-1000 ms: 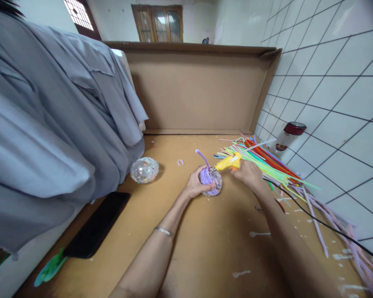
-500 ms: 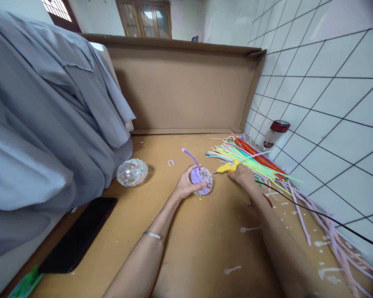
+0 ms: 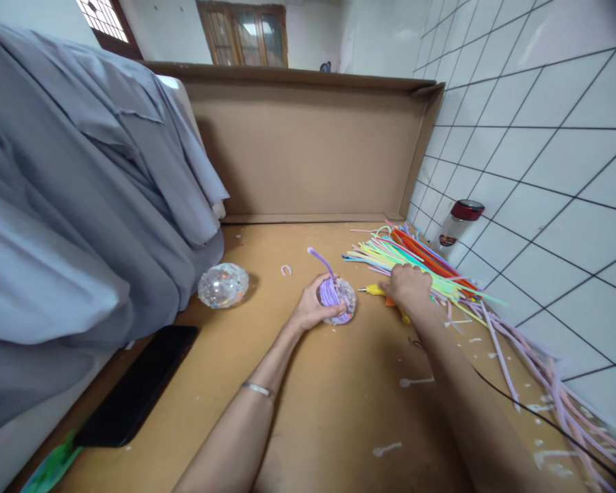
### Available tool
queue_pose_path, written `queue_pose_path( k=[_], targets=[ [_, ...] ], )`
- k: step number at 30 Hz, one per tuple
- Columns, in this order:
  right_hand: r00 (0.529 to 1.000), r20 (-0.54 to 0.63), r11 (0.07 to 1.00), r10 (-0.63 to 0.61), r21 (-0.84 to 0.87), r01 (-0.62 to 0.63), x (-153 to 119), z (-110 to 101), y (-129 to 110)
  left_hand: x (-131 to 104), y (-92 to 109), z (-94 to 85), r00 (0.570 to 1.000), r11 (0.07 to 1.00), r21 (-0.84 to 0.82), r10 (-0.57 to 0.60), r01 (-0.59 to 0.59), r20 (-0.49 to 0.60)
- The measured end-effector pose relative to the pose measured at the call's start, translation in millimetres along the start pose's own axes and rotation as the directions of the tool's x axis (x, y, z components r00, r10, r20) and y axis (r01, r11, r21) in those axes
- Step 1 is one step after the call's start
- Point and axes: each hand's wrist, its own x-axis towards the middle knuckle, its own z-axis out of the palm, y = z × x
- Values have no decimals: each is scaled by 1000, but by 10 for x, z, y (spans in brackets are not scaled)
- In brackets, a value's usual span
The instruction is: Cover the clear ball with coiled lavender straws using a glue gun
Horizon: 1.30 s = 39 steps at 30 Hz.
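Note:
A clear, bumpy ball (image 3: 347, 293) partly covered in rows of purple pipe cleaner (image 3: 329, 293) is held by my left hand (image 3: 313, 305), thumb across its front. One loose purple end sticks up from the top. To the right of the ball, my right hand (image 3: 411, 284) is closed from above over a yellow glue gun (image 3: 374, 289). The gun's metal tip points left at the ball, apart from it. My palm hides much of its body, and the orange trigger shows below my fingers. A second clear ball (image 3: 223, 285) rests on the table at left.
Several colourful pipe cleaners (image 3: 374, 248) lie in a pile by the tiled wall, near a red-lidded jar (image 3: 456, 222). A black phone (image 3: 138, 387) lies at left beside grey cloth (image 3: 133, 226). The glue gun's black cord (image 3: 518, 402) trails right. Cardboard (image 3: 308, 150) stands behind.
My right hand has shifted its hold from behind the glue gun to over its top, and the gun has turned, its handle now lower. My left hand keeps holding the ball.

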Motion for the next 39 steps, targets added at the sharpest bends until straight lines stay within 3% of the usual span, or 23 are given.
queue_pose_path(
  k=[2,3,6,8,10,17,23,30,39],
  targets=[
    [975,-118,969,-188,139,204,-118,-126,-68,-5,23,6,1000,1000,21,10,-10,-8],
    [931,-200,911,-307,223,348,-186,-174,-114,-7,34,8,1000,999,37,13,-13,-13],
    [726,-448,655,-522,335,678,-387,-246,-285,-9,63,16,1000,996,88,17,-17,-10],
    [633,-495,561,-595,308,768,-473,-239,-390,-7,72,20,1000,993,116,30,-29,-5],
    [607,-494,534,-622,300,791,-495,-201,-452,-3,73,22,999,989,143,45,-44,-2],
    [682,-539,407,-494,550,729,-332,-67,-385,6,40,11,998,989,131,62,-62,5],
    [775,-406,301,-484,754,583,-287,-39,-332,4,39,13,999,996,87,32,-32,6],
    [781,-350,275,-517,796,539,-226,15,-276,4,56,6,1000,998,65,18,-19,11],
    [765,-311,345,-565,753,561,-248,-17,-273,2,79,4,1000,998,60,13,-13,16]
  ],
)
